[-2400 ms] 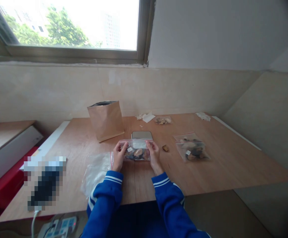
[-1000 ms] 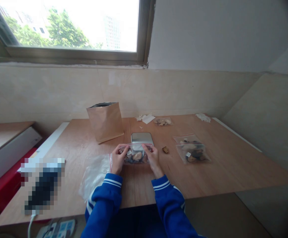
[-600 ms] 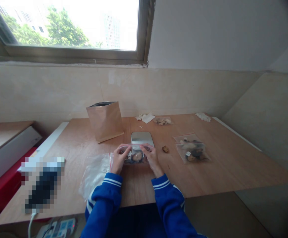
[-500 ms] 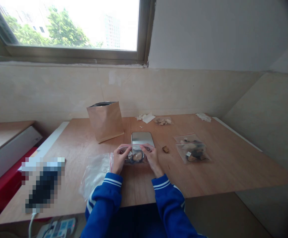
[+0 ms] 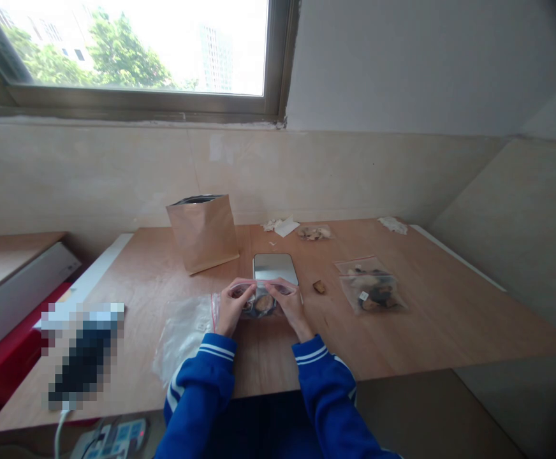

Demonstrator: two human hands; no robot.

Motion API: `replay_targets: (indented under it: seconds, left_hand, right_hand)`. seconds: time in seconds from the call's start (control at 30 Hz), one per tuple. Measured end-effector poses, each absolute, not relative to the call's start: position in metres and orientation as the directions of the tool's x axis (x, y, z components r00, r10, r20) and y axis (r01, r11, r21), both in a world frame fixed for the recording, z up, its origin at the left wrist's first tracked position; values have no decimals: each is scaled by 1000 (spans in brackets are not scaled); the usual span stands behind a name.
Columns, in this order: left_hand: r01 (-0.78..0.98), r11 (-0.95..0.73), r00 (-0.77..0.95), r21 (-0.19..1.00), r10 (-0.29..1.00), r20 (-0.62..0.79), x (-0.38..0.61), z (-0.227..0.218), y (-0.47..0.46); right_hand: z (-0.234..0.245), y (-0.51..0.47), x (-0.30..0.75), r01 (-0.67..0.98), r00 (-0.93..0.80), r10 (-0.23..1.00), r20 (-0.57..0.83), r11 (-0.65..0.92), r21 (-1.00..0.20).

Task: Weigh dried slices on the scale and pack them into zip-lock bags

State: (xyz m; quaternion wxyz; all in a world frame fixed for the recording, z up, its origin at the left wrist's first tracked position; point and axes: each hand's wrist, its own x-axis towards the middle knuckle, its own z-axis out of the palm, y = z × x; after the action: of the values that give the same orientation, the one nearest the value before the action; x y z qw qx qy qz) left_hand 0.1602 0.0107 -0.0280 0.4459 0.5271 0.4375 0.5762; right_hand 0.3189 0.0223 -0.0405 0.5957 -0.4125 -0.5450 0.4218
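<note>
Filled zip bag low over table before metal scale, top strip pinched in grip of left hand and right hand, sealing likely unfinished; second bag packed at right.

Between the left grip and the right grip, the pouch is clear, glossy plastic. Just beyond them lies a smooth, shiny metal plate on the matt wooden surface. Beyond-left stands a matt paper bag.
</note>
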Motion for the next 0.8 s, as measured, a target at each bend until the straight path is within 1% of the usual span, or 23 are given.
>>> replay_targets:
  seconds: [0.17,0.37,0.47,0.57,0.8]
  left_hand:
    - [-7,-251,-48,968,967,250,160,-28,11]
    - [-11,-214,-84,977,974,212,160,-28,9]
    - [-27,-218,-76,976,974,215,161,-27,9]
    - [-36,-226,-58,973,973,224,161,-27,9]
    - [-32,-248,-46,968,968,247,161,-26,8]
  right_hand:
    - [-39,21,319,-56,54,949,310,313,-948]
    - [-38,21,319,-58,26,951,309,310,-949]
    - [-36,19,320,-69,9,961,275,275,-959]
    - [-34,18,322,-100,31,971,239,241,-965]
    - [-36,21,321,-95,47,973,227,230,-969]
